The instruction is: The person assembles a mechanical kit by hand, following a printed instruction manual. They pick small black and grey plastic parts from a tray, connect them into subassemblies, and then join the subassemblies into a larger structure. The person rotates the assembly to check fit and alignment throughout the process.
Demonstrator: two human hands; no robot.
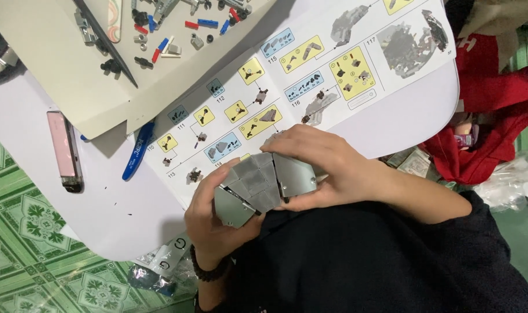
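Both of my hands hold a grey brick-built assembly point(258, 184) made of angled plates, just above the near edge of the white table point(102, 214). My left hand point(209, 220), with a dark bead bracelet on its wrist, grips the lower left part, thumb on top. From the right, my right hand point(328, 165) closes over the model, fingers over its upper edge and right-hand panel. An open instruction booklet point(310, 75) with picture steps lies right behind the hands.
A beige cardboard sheet point(61, 69) at the back left carries several loose red, blue, grey and black pieces point(159, 49). A blue pen point(137, 150) and a pink slim device point(64, 150) lie on the table. Red cloth point(496, 116) is at right, plastic bags point(159, 264) lie below, on green patterned floor.
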